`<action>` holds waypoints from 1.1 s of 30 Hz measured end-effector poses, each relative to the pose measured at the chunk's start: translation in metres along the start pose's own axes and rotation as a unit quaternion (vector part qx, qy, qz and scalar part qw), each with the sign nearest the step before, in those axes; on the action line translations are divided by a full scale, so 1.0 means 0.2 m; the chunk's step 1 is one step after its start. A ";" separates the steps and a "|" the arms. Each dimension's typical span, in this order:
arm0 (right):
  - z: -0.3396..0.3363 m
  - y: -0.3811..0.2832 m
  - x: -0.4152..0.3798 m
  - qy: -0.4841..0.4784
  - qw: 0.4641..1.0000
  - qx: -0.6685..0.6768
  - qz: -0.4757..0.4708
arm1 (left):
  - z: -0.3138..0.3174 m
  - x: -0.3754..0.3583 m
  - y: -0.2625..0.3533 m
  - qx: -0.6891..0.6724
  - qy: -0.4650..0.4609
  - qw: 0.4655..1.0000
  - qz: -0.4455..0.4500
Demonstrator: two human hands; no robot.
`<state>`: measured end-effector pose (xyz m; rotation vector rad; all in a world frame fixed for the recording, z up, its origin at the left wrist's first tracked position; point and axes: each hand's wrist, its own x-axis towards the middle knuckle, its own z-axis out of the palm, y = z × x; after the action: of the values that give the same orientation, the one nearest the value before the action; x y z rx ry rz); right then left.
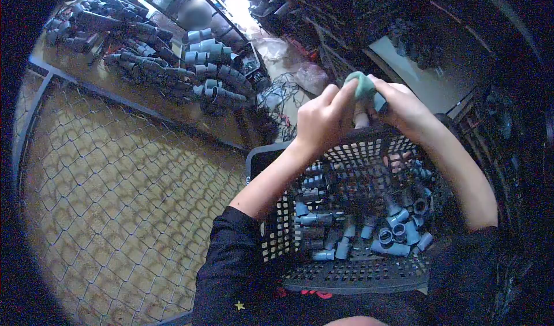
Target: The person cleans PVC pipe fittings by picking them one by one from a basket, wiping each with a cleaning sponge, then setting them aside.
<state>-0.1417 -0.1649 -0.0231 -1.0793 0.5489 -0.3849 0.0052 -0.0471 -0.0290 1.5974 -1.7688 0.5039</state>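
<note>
Above the far rim of a black plastic basket [268,150], my two hands are close together. My left hand [320,121] is closed on a green cloth [361,86]. The fingers of my right hand [404,108] are closed around a grey-blue pipe fitting [380,102], which the cloth touches; most of the fitting is hidden by my hands. Inside the basket below lie several loose grey-blue pipe fittings [391,247], some straight and some angled.
Stacked grey pipe fittings [210,55] fill a ledge at the upper left. A chain-link fence panel [127,199] stands at my left. Clear plastic bags [309,78] and tangled cords lie beyond the basket. A pale board [398,66] is at the upper right.
</note>
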 end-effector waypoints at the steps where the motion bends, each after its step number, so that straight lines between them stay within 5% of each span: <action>1: 0.03 -0.02 -0.03 0.005 1.000 -0.002 -0.005 | 0.00 -0.01 0.01 -0.019 0.000 0.999 0.026; 6: 0.01 -0.03 -0.01 0.027 0.999 -0.035 -0.016 | -0.06 0.03 0.04 -0.001 -0.027 0.995 0.100; 8: 0.01 -0.01 -0.02 0.026 0.999 -0.011 -0.015 | -0.03 0.04 0.01 -0.009 0.008 1.000 0.013; 13: 0.00 0.01 0.01 -0.005 0.999 -0.045 -0.027 | -0.05 0.00 0.09 -0.038 -0.012 0.994 0.100; 18: 0.01 0.00 0.01 0.006 1.000 0.004 -0.013 | -0.04 0.03 -0.03 -0.007 0.044 0.999 0.010; 22: 0.05 -0.06 -0.02 0.037 0.999 -0.014 0.014 | -0.05 0.00 0.05 0.019 0.048 0.975 0.218; 24: 0.06 -0.08 -0.04 0.033 0.999 -0.034 0.026 | -0.05 0.01 0.05 0.018 0.054 0.969 0.240; 28: 0.03 -0.07 -0.03 0.021 0.998 -0.031 0.042 | -0.03 0.01 -0.04 0.005 0.094 0.993 0.064; 33: 0.05 -0.07 -0.03 0.024 0.999 0.007 0.033 | -0.05 0.00 0.07 -0.010 0.033 0.978 0.206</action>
<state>-0.1420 -0.1602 -0.0053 -1.0383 0.6216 -0.3577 -0.0066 -0.0387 -0.0198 1.1837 -2.0534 0.7179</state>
